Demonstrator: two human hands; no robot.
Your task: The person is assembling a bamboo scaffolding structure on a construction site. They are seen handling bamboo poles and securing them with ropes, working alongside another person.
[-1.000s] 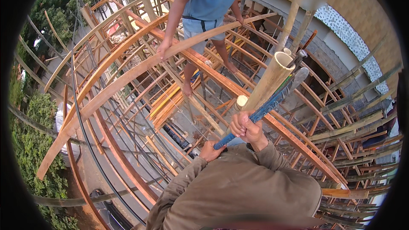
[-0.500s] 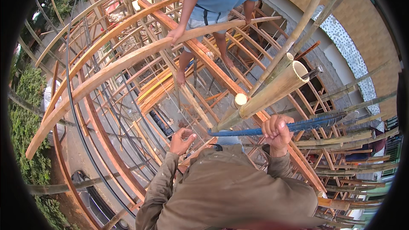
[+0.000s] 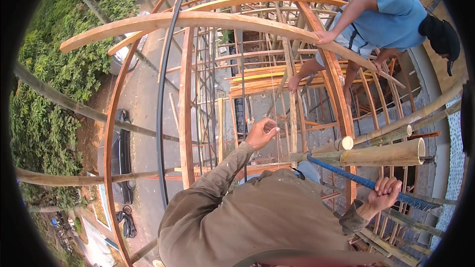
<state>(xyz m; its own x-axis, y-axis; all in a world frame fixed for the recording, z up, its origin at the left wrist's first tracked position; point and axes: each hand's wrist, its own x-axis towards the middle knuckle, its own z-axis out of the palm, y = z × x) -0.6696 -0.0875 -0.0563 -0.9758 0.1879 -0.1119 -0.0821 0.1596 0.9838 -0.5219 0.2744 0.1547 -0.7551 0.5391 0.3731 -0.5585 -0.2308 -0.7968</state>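
My right hand (image 3: 384, 194) is wrapped round a long blue bar (image 3: 341, 172) with a slightly hooked end near the bamboo. My left hand (image 3: 262, 133) is raised in front of my body, fingers loosely curled, with a gap to the thumb and nothing visible in it. A thin string hangs close by it; I cannot see contact. Beside the bar, a thick cut bamboo pole (image 3: 381, 154) points right, with a shorter bamboo end (image 3: 346, 143) next to it. A co-worker in a blue shirt (image 3: 396, 17) grips a long curved wooden plank (image 3: 237, 22) with both hands.
A reddish wooden beam (image 3: 334, 81) runs from the far side down past my right. Upright timbers (image 3: 185, 109) and black cables (image 3: 162, 104) stand at my left. Far below are a paved road, a dark car (image 3: 121, 155) and trees (image 3: 44, 94). Stacked boards (image 3: 257, 84) lie ahead.
My view has swung left, so the co-worker and bamboo now appear further right. The plank sits higher in view. My right hand keeps hold of the blue bar; my left hand stays raised.
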